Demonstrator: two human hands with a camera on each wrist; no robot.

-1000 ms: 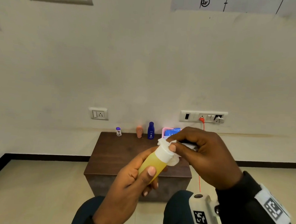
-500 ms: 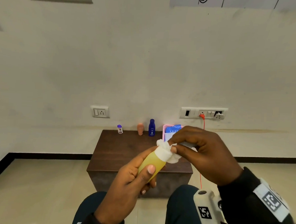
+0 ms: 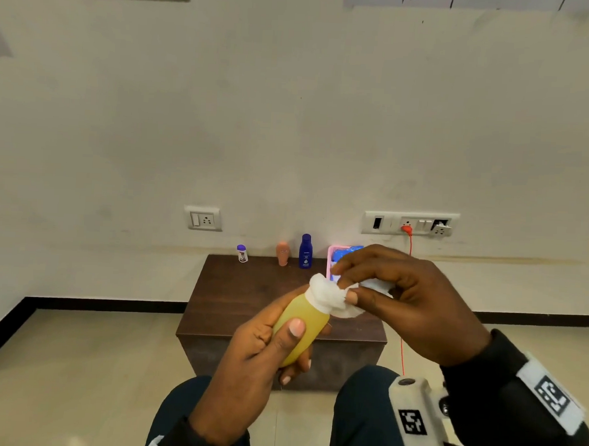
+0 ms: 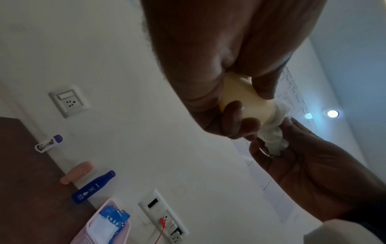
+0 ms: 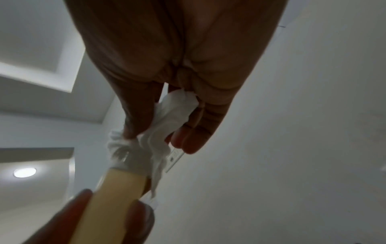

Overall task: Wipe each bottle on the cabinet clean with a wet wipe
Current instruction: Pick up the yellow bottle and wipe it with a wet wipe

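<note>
My left hand (image 3: 262,350) grips a yellow bottle (image 3: 301,325) by its lower body, tilted up to the right. My right hand (image 3: 395,296) pinches a white wet wipe (image 3: 330,298) wrapped over the bottle's cap, which it hides. The left wrist view shows the yellow bottle (image 4: 246,102) with the wipe (image 4: 273,132) bunched at its top. In the right wrist view the wipe (image 5: 165,122) runs from my fingers down to the bottle (image 5: 117,189). Three other bottles stand at the back of the brown cabinet (image 3: 248,299): a small white one with a purple cap (image 3: 242,253), a peach one (image 3: 282,253) and a dark blue one (image 3: 305,251).
A pink basket (image 4: 108,231) holding a blue wipes pack (image 4: 114,216) stands on the cabinet's back right. Wall sockets (image 3: 410,223) with a red cable (image 3: 406,297) sit above it. Another socket (image 3: 203,218) is on the left. My knees (image 3: 362,407) are in front of the cabinet.
The wipe has been worked further over the cap, which showed bare a second ago. My view has drifted slightly; both hands keep their hold.
</note>
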